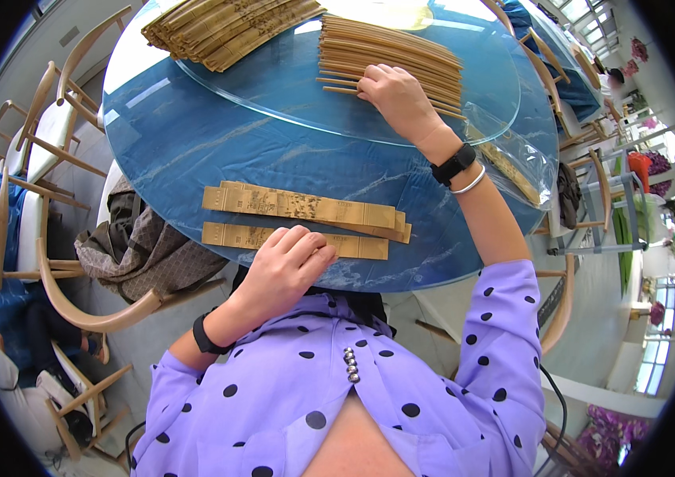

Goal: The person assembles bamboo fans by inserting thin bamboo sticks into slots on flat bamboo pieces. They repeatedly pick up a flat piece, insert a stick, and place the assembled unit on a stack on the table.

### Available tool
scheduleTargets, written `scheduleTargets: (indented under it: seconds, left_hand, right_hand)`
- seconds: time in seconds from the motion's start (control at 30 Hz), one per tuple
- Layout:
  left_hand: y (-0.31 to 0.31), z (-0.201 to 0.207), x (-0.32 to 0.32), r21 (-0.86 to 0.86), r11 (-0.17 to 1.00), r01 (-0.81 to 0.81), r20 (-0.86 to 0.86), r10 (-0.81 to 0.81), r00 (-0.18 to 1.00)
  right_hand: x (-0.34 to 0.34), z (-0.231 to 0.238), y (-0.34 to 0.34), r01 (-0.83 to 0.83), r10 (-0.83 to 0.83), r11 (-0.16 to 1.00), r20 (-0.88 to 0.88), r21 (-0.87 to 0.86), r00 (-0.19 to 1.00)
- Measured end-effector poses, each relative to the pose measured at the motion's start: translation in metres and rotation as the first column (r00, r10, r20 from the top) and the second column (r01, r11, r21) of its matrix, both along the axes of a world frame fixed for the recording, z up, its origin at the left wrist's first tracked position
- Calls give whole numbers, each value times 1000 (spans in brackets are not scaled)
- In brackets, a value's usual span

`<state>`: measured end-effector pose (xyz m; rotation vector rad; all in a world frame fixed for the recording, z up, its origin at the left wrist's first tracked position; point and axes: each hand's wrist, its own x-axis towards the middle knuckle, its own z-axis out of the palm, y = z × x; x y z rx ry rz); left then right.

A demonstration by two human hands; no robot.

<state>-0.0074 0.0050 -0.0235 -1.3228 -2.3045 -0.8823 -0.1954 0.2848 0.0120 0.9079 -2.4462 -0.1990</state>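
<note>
tan sticks [413, 56] in a parallel row, right hand [391, 89] at their left ends
on the glass turntable [274, 94], likely aligned for easy reach; right hand's fingertips bunched, hold unclear; left hand [286, 261] curls over a gold sleeve [361, 247], perhaps steadying it, grip hidden

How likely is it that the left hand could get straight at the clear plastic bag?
Probably not straight: the right forearm stretches across between the left hand and the clear plastic bag.

Lilac shirt [270, 381] with black polka dots, round metallic buttons [351, 366] in a row, black left-wrist band [205, 337], black right-wrist watch [453, 164], silver-coloured bangle [471, 183].
</note>
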Motion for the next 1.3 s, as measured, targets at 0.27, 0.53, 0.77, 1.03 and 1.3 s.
scheduleTargets:
  seconds: [0.27, 0.53, 0.77, 1.03, 1.3]
  left_hand:
    - [7, 7, -2, 38, 999, 15, -13, -15, 1000]
    - [1, 5, 2, 48, 999, 8, 28, -9, 1000]
    - [10, 1, 5, 56, 996, 77, 30, -78, 996]
    - [6, 3, 7, 63, 996, 62, 18, -63, 998]
    - [4, 6, 7, 49, 997, 63, 6, -64, 998]
  right_hand:
    - [17, 13, -9, 140, -88, 977, -292, 162, 952]
    - [80, 121, 78, -51, -36, 230, -61, -972, 997]
    - [67, 30, 122, 599, 393, 39, 563, -800, 727]
    - [58, 1, 126, 451, -47, 626, 547, -636, 836]
    - [55, 2, 89, 172, -152, 935, 88, -311, 984]
